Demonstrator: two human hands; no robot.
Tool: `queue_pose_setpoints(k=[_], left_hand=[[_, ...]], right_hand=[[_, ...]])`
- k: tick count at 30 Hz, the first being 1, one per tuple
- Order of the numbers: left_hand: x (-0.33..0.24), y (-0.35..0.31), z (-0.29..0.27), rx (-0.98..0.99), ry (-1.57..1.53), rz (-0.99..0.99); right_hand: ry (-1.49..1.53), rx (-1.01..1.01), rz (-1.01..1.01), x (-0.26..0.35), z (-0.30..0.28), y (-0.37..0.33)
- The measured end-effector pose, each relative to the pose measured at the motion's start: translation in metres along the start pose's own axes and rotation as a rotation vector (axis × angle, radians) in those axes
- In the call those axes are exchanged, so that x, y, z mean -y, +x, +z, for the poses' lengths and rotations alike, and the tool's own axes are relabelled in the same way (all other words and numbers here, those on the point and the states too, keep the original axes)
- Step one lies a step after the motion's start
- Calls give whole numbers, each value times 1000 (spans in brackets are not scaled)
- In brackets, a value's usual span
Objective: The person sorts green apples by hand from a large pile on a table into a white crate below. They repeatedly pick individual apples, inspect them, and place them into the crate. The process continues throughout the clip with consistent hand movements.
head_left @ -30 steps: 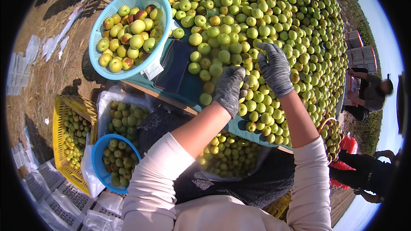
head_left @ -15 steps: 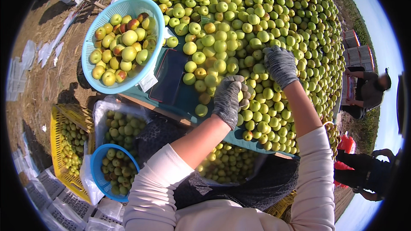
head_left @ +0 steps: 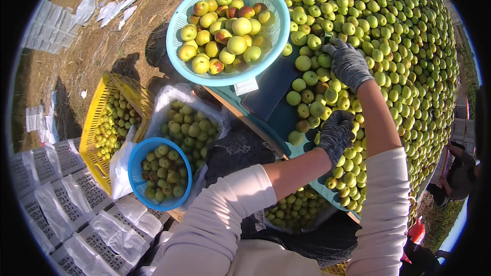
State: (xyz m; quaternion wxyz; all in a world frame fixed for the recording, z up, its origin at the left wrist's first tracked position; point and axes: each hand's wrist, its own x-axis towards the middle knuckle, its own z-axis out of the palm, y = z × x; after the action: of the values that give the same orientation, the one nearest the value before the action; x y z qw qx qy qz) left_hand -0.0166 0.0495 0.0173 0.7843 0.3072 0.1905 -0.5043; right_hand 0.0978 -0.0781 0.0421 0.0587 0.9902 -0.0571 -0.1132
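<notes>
A wide heap of round green fruit (head_left: 404, 66), jujubes by their look, some with reddish-brown patches, covers the sorting table (head_left: 273, 135). My right hand (head_left: 350, 64), in a grey knit glove, reaches onto the far left part of the heap. Its fingers are stretched over the fruit. Nearer to me, my left hand (head_left: 336, 135), gloved alike, is curled above the heap's near edge; whatever its fingers hold is hidden. A light-blue basket (head_left: 176, 36) of yellower and red-blotched fruit stands at the table's left end. Beside it lies a dark flat phone-like device (head_left: 268, 89).
Below the table at left are a yellow crate (head_left: 92, 135), a plastic-lined container (head_left: 222, 117) and a blue basket (head_left: 134, 168), all with fruit. Grey-white crates (head_left: 71, 199) line the lower left. More fruit (head_left: 296, 209) lies under my arms. A person (head_left: 458, 174) is at far right.
The view has swung left, so the baskets appear farther right. My right hand has shifted leftward over the heap toward the light-blue basket. The fruit seen in my left hand is now out of sight.
</notes>
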Motion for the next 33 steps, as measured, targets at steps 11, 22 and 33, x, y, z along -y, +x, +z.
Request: queue_pose_setpoints(k=[11, 22, 33], left_hand=[[1, 4, 7, -11, 21, 46], [13, 23, 16, 445, -84, 304], [-24, 1, 34, 185, 96, 126]], right_hand=[[-237, 41, 162, -15, 5, -35], [673, -238, -10, 2, -36, -161], [-191, -148, 188, -54, -7, -70]])
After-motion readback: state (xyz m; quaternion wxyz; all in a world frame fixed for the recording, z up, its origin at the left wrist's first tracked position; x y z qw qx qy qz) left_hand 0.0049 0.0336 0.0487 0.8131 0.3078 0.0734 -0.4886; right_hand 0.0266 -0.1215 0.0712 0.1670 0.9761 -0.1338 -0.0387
